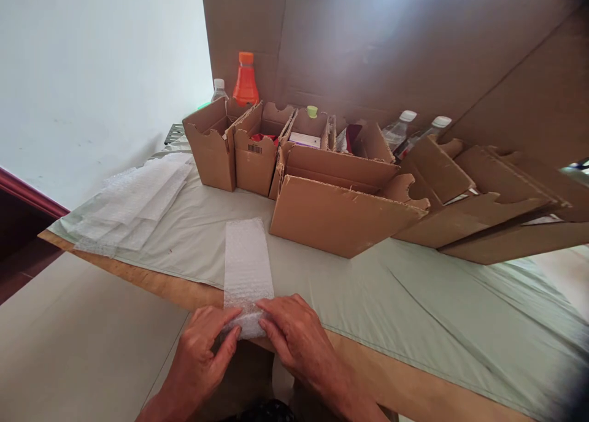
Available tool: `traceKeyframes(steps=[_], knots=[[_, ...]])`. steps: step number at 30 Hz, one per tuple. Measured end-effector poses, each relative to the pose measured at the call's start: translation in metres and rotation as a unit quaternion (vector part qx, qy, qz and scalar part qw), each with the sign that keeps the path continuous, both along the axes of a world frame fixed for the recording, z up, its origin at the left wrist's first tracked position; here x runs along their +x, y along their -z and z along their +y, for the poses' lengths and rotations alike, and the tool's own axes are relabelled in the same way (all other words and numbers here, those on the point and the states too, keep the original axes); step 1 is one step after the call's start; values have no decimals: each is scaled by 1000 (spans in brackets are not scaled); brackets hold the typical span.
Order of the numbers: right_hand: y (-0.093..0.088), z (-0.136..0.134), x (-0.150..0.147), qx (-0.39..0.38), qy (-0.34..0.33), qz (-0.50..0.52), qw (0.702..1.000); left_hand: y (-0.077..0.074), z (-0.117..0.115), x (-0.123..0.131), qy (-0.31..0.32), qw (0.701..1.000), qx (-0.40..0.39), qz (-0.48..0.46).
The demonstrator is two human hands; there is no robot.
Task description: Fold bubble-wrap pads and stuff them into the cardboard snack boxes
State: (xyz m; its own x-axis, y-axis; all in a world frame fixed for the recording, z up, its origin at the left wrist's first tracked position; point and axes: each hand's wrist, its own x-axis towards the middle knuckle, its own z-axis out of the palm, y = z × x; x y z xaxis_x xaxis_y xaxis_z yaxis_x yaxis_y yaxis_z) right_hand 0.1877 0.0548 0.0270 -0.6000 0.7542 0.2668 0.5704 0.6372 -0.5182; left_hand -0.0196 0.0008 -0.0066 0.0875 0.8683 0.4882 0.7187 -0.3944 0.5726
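A narrow white bubble wrap sheet [247,259] lies on the green cloth, its near end folded or rolled at the table's front edge. My left hand [205,342] grips the left side of that near end between thumb and fingers. On the right side, my right hand [289,330] pinches the same end in the same way. Whether anything is inside the fold cannot be seen.
Several bubble wrap sheets [133,201] lie stacked at the left. Cardboard boxes [340,216] stand along the back, some holding packets. Behind them are an orange bottle [246,81] and clear bottles [401,130], before a tall cardboard panel [350,54]. The wooden table edge [184,293] runs in front.
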Motion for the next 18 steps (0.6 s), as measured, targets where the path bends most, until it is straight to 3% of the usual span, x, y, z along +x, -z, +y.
traceKeyframes(steps=[3,6,10,15,18], knots=[[4,-3,4,70,42,28,996,4,6,-1,-34,999,-4,27],[8,-6,5,94,5,-2,996,7,10,-1,-56,997,-14,47],[11,-6,2,72,-32,-16,997,6,4,-4,-60,997,18,52],[6,-9,7,-33,-31,42,998,-4,-9,-11,39,998,22,43],[6,-14,13,-31,-4,51,998,-4,-5,-10,23,999,0,36]])
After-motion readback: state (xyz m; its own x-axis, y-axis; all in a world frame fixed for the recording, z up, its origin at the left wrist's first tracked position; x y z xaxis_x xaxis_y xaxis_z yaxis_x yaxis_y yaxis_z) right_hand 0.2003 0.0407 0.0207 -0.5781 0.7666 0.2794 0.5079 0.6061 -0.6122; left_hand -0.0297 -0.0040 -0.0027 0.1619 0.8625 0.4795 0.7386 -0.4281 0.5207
